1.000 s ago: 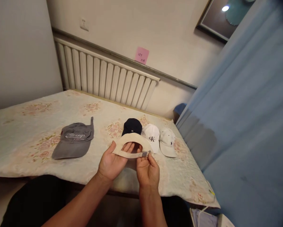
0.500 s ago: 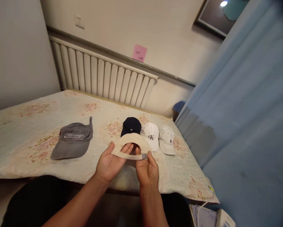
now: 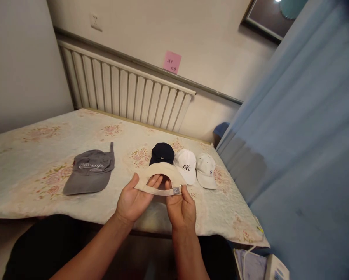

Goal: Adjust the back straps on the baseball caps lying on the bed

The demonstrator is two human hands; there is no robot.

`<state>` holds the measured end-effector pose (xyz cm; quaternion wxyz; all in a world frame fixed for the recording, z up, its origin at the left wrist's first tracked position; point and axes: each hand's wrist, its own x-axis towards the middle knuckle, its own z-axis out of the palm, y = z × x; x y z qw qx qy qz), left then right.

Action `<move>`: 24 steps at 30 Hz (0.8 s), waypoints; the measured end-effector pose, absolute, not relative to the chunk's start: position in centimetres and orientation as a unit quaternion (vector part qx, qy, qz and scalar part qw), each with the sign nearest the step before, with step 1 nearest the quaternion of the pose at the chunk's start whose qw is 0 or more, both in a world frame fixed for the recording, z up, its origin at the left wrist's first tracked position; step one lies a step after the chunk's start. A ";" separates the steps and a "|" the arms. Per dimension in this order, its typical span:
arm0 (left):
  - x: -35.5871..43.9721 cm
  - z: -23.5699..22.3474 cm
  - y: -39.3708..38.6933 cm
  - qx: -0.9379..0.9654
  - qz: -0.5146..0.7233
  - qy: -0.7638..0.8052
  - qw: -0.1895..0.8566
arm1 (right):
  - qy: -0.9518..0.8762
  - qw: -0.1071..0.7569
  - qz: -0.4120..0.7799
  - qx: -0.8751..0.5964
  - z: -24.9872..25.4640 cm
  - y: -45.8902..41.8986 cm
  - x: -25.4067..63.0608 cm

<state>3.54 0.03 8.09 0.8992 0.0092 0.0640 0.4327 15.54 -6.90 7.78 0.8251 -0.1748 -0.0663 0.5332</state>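
Note:
Between my two hands is a cream baseball cap [image 3: 163, 169], its rear opening and strap facing me. My left hand [image 3: 135, 200] grips the cap's left edge, with the thumb outside and fingers reaching under the strap. My right hand [image 3: 180, 206] closes on the right edge beside the strap's small metal buckle [image 3: 176, 190]. Just beyond, a navy cap [image 3: 162, 153], a white cap with black letters [image 3: 186, 167] and a white cap with a small dark logo [image 3: 206, 171] lie in a row. A grey cap [image 3: 89, 171] with white script rests to the left, its strap end sticking up.
The caps lie on a bed with a floral cover [image 3: 128, 136]. A white radiator [image 3: 124, 87] stands along the wall behind it. Blue curtain [image 3: 294, 136] hangs on the right. Near the bed's right front corner sits a white box [image 3: 276, 268] with a cable.
The cream cap has shifted slightly left in my hands, and its strap and buckle sit a little further left. The view has tilted slightly; the other caps stay put.

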 end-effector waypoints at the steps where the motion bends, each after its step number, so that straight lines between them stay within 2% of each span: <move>1: 3.5 8.0 0.0 0.009 0.432 0.065 0.899 | -0.069 0.825 0.534 -0.173 7.8 -6.9 15.5; 24: 3.6 7.6 -0.5 0.002 0.425 0.082 0.902 | -0.066 0.829 0.527 -0.176 8.0 -7.1 14.9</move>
